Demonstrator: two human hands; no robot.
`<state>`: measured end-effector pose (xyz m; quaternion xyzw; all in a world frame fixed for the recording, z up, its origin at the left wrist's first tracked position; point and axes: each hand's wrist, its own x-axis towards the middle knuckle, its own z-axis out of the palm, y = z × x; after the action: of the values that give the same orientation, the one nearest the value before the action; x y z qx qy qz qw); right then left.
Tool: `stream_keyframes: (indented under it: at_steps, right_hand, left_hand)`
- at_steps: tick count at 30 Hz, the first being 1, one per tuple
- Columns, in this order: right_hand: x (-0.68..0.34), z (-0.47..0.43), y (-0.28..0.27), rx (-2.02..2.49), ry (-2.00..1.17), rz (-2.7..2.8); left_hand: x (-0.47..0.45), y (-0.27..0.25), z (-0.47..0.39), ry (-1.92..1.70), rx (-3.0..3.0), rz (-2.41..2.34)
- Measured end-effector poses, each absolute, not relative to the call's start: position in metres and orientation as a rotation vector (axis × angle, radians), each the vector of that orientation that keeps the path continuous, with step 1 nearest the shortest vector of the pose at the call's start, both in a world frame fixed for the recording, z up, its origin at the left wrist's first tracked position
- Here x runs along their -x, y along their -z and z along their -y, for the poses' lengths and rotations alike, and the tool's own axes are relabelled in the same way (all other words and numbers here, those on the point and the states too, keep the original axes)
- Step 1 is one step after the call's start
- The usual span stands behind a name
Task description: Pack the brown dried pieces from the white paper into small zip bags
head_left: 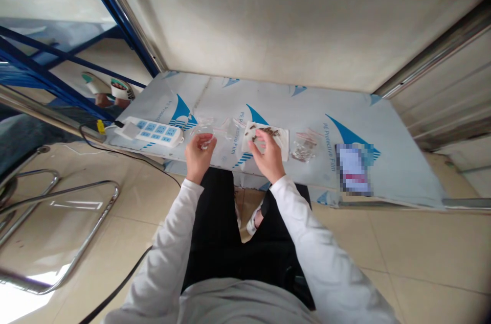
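My left hand [198,156] is closed in a pinch above the front edge of the bench, with a bit of clear plastic bag [207,145] showing at its fingertips. Just above it more clear zip bags [226,129] lie flat. My right hand [267,155] hovers over a white sheet [284,147], thumb and fingers apart, and nothing shows between them. Small brownish metal pieces [271,132], too small to name surely, are scattered on that sheet, partly hidden by the fingers. Right of the sheet rests a clear bag of small metal parts [304,151].
A white power strip [159,133] with a plugged-in adapter [128,130] sits at the left of the film-covered bench [215,94]. A pixelated phone-like object [353,170] lies at the right. A chrome chair frame [109,191] stands left; another person's feet [120,90] show beyond the blue frame.
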<state>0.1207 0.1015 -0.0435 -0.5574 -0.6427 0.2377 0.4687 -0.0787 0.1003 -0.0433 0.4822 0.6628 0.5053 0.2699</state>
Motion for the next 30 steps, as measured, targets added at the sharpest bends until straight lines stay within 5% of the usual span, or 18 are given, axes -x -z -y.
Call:
stream_keyframes:
  at_steps: [7,14,18,22,30]
  right_hand:
    - [-0.102,-0.097,0.008,1.097,-1.522,1.356]
    - [-0.117,-0.049,-0.003,1.238,-1.32,1.12]
    - [-0.117,-0.019,-0.007,1.359,-0.844,1.249]
    - [-0.118,0.003,-0.015,1.306,-0.488,1.523]
    - [-0.135,0.009,-0.009,1.311,-1.038,1.477]
  left_hand:
    - [0.063,0.021,-0.049,-1.353,-0.879,-1.166]
    - [0.046,0.022,-0.024,-1.418,-0.941,-1.279]
    - [0.031,0.009,-0.005,-1.553,-1.134,-1.567]
    - [0.011,-0.004,0.009,-1.329,-1.126,-1.375]
    - [0.012,-0.005,0.006,-1.228,-0.892,-1.218]
